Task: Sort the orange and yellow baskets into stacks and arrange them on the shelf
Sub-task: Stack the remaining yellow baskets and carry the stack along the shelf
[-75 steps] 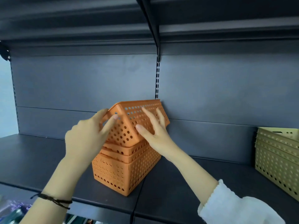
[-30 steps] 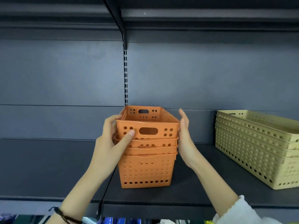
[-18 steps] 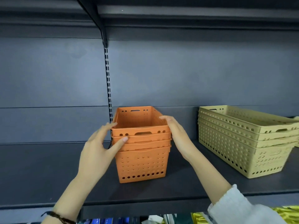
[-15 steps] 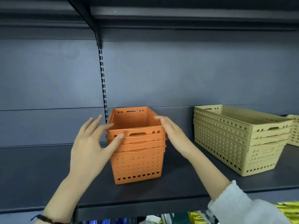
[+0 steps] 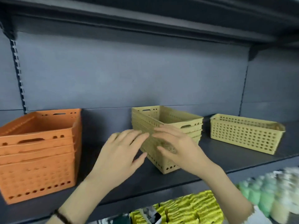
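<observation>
Head view: orange basket stack (image 5: 38,152) is sitting at the left of the dark shelf (image 5: 226,159), top basket empty. Yellow basket stack (image 5: 168,126) is standing mid-shelf, top one empty; single yellow basket (image 5: 246,135) is lying apart to its right. Left hand (image 5: 119,157) and right hand (image 5: 176,149) are hovering spread-fingered, clamping nothing, over the yellow stack's near corner. Contact is blurred. Bare shelf is separating the stacks. Packaged goods (image 5: 186,209) below are blurred.

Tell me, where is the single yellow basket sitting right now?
In the head view, the single yellow basket sits alone at the right end of the shelf, just right of the yellow stack.
</observation>
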Tool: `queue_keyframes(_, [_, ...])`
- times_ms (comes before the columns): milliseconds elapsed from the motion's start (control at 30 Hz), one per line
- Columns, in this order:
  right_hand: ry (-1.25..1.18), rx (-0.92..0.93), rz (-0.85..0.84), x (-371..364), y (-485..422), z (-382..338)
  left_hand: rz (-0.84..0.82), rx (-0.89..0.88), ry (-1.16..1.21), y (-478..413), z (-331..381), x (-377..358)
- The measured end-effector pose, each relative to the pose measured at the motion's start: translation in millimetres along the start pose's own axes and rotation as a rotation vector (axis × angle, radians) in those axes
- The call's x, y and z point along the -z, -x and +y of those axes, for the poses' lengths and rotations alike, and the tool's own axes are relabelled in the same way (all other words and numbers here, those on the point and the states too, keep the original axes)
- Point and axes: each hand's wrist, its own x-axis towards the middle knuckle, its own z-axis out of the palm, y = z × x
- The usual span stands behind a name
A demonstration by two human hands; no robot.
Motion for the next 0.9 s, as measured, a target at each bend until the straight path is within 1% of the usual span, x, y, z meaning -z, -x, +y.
queue_keyframes(67, [0.022, 0.083, 0.030, 19.9, 23.5, 22.9, 0.030, 0.122, 0.078, -25.3, 34.2, -17.5])
queue_keyframes(100, [0.002, 0.092, 0.026, 29.0, 33.3, 34.5, 0.060, 0.187, 0.132, -38.2, 48.7, -25.1])
queue_keyframes(167, [-0.027, 0.087, 0.000, 46.1, 50.7, 61.0, 0.090, 0.296, 0.240, -60.6, 72.5, -41.8])
queue_keyframes(233, [0.013, 0.055, 0.014, 61.6, 69.0, 97.3, 0.073, 0.354, 0.272, -78.9, 92.9, -57.2])
queue_keyframes(333, [0.072, -0.142, 0.034, 85.7, 99.2, 164.8, 0.104, 0.436, 0.253, -95.9, 117.4, -72.1])
queue_keyframes(433, [0.265, -0.337, -0.013, 101.9, 124.0, 242.9, 0.162, 0.471, 0.171, -106.9, 136.7, -78.0])
queue_keyframes(533, [0.449, -0.644, -0.158, 114.1, 138.5, 303.7, 0.134, 0.439, 0.079, -120.2, 154.7, -80.4])
queue_keyframes(600, [0.530, -0.778, -0.232, 116.0, 148.6, 331.5, 0.089, 0.376, 0.043, -130.2, 165.2, -85.0])
queue_keyframes(667, [0.574, -0.794, -0.219, 115.8, 155.8, 347.8, 0.033, 0.322, 0.048, -141.1, 172.6, -89.5])
queue_keyframes(800, [0.591, -0.720, -0.087, 113.6, 160.1, 366.3, -0.053, 0.221, 0.132, -166.3, 187.9, -101.4])
queue_keyframes(833, [0.596, -0.692, -0.054, 113.8, 160.1, 368.3, -0.067, 0.183, 0.171, -170.9, 192.9, -104.5])
queue_keyframes(900, [0.618, -0.632, 0.001, 115.1, 160.5, 372.6, -0.052, 0.111, 0.322, -177.6, 201.1, -110.6])
